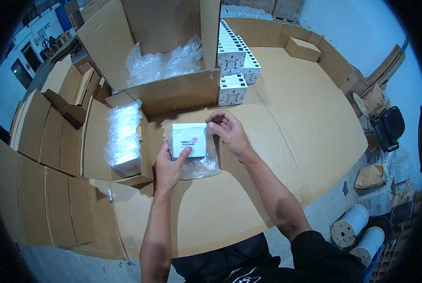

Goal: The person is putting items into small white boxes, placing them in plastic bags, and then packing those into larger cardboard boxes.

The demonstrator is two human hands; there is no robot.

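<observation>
l. hand [167, 170] grips white box [185, 132] low on its l. side, thumb on face. r. hand [229, 134] at box's upper r. corner, thumb & forefinger near together; can't tell if they grip film. box is above counter [296, 141], loose clear bag [204, 170] about it. risk: film could tear at corner if pulled hard; box may slip if l. thumb eases.

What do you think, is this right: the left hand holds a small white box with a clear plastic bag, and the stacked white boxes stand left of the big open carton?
Not quite: the head view shows the stacked white boxes right of the big open carton. The left hand does hold a small white box with a clear plastic bag.
</observation>
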